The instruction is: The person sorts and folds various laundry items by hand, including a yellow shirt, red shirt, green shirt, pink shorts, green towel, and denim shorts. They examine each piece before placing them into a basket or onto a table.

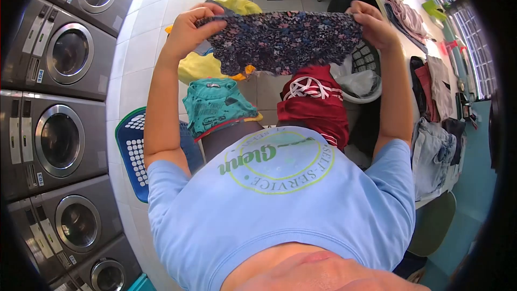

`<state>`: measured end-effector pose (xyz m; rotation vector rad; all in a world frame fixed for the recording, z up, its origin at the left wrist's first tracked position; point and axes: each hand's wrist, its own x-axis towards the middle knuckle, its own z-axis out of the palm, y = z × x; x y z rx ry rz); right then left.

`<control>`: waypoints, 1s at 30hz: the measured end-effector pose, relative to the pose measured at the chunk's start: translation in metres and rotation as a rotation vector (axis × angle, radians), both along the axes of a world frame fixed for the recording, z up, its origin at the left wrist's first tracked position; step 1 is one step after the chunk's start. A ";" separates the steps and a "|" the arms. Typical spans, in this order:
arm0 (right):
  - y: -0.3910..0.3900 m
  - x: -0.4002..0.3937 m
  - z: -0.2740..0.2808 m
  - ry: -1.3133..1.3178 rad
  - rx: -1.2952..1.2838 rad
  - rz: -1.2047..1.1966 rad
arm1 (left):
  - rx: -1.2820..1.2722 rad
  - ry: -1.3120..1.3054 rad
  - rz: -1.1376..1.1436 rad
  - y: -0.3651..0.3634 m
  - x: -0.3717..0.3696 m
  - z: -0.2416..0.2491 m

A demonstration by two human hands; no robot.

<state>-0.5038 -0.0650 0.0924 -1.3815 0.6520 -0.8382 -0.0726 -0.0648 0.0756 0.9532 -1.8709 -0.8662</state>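
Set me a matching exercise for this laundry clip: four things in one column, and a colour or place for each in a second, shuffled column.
Things:
1. Patterned garment
2. Laundry basket
3. Washing machines
4. Folded clothes

Colour or place:
A. Stacked along the left side
B. Laid on the table at the right
C. Stretched between the left hand and right hand
D. Blue, on the floor at the left

Pairs: 1-C, 2-D, 3-A, 4-B

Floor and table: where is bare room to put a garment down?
Bare floor tiles lie between the washing machines and the yellow clothes. The table at right is crowded with garments; blue basket and white basket hold laundry.
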 end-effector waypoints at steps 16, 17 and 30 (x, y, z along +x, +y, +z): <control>0.063 0.156 -0.048 0.563 -1.037 -0.613 | 0.100 0.002 0.048 0.046 -0.100 -0.073; 0.063 0.155 -0.043 0.585 -1.162 -0.653 | 0.075 -0.010 -0.037 0.046 -0.092 -0.068; 0.074 0.115 0.017 0.244 0.028 -0.080 | -0.078 -0.529 0.131 0.032 -0.020 -0.147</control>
